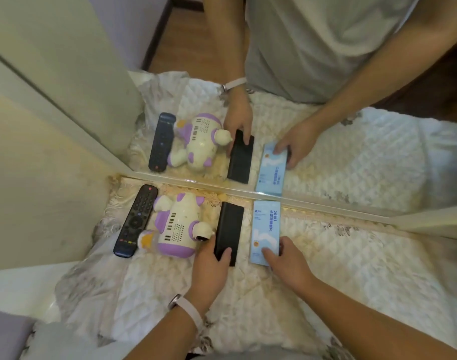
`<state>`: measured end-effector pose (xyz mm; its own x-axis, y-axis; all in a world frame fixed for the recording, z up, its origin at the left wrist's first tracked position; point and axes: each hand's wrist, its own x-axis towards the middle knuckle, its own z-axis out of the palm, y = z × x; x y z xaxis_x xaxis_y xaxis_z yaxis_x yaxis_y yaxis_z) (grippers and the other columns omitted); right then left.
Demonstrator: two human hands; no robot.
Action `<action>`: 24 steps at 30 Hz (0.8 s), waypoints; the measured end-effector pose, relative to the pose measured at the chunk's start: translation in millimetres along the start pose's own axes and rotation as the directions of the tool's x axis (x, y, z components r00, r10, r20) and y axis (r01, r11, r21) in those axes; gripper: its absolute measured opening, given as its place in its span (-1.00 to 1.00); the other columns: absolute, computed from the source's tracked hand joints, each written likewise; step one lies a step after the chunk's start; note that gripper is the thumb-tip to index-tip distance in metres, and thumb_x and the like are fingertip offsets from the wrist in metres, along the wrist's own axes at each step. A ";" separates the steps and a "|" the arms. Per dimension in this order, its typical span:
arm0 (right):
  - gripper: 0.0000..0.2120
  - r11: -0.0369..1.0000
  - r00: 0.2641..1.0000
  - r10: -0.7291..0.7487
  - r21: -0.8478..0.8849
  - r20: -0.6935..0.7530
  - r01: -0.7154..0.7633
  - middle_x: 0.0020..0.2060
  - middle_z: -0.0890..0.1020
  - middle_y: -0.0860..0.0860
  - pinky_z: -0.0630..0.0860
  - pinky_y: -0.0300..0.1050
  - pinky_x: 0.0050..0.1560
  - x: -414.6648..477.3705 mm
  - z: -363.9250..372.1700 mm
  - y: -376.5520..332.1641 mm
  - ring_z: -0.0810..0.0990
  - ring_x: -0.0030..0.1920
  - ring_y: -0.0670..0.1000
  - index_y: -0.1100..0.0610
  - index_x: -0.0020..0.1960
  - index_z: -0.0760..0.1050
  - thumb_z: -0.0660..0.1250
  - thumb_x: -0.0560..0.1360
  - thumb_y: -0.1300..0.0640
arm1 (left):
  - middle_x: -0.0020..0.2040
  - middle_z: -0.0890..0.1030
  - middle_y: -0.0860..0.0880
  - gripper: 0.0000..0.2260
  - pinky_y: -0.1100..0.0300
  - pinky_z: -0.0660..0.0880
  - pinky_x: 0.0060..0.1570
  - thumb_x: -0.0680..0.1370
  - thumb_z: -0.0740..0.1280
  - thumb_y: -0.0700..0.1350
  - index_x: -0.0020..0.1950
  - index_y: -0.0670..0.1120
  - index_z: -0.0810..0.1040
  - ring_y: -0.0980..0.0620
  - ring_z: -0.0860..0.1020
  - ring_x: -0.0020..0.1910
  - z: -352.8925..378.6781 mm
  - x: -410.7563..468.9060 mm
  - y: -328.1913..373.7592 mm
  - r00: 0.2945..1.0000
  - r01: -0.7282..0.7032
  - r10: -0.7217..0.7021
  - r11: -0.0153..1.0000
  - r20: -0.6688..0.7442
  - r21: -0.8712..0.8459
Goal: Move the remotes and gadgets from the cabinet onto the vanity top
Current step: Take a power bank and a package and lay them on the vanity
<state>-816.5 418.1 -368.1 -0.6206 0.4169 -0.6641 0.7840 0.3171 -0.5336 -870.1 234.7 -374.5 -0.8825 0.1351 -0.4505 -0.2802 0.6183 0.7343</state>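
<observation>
Both hands were down on gadgets laid out on the cloth-covered worktop (pixel 352 268), up against the mirror (pixel 352 157).

Left hand (pixel 211 263) gripped the near end of the black slab (pixel 228 229), thumb on its left edge and fingers curled over the top; the slab lay flat, its far end toward the mirror. Right hand (pixel 287 261) pinched the near end of the light-blue box (pixel 265 229), fingers on top, thumb at its right edge; couldn't tell if the box was lifted or resting. Box sat just right of the slab, parallel, not touching. Just left of the left hand lay the white-and-purple toy robot (pixel 179 229), its round head almost touching the slab. Further left, beside the toy, was the black remote (pixel 136 220), buttons up. White-strapped watch (pixel 185 307) on the left wrist.
</observation>
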 end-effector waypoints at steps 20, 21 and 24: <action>-0.55 0.793 0.901 -0.430 -0.454 0.056 0.406 0.20 0.52 -0.03 0.49 -0.07 -0.01 -61.1 -65.8 17.8 0.52 0.16 0.02 0.02 0.33 0.39 0.13 0.57 -0.22 | 0.26 0.59 -0.12 -0.60 0.03 0.48 0.17 0.48 0.33 -0.03 0.29 -0.11 0.57 -0.11 0.56 0.20 -4.1 -90.0 47.1 0.925 -0.238 0.364 0.778 -0.107 0.582; -0.55 0.755 0.874 -0.482 -0.475 0.066 0.453 0.21 0.51 -0.03 0.48 -0.07 -0.02 -65.3 -71.0 17.4 0.51 0.18 0.02 0.02 0.34 0.38 0.12 0.57 -0.21 | 0.23 0.60 -0.11 -0.60 0.02 0.51 0.12 0.46 0.34 -0.02 0.28 -0.10 0.58 -0.11 0.58 0.16 -5.8 -98.6 51.1 0.914 -0.245 0.389 0.758 -0.117 0.604; -0.53 0.588 0.757 -0.641 -0.552 0.128 0.591 0.24 0.49 -0.01 0.48 -0.05 0.04 -75.8 -84.4 15.1 0.46 0.22 0.04 0.03 0.39 0.37 0.11 0.58 -0.20 | 0.17 0.62 -0.12 -0.61 0.02 0.54 0.03 0.44 0.35 -0.04 0.24 -0.11 0.59 -0.13 0.60 0.09 -12.1 -125.8 60.9 0.875 -0.241 0.459 0.689 -0.154 0.684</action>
<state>-756.6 463.1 -281.7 -0.9738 0.0031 -0.2275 0.1003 0.9033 -0.4172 -780.8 246.0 -267.0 -0.9590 0.2825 0.0213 0.2777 0.9227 0.2672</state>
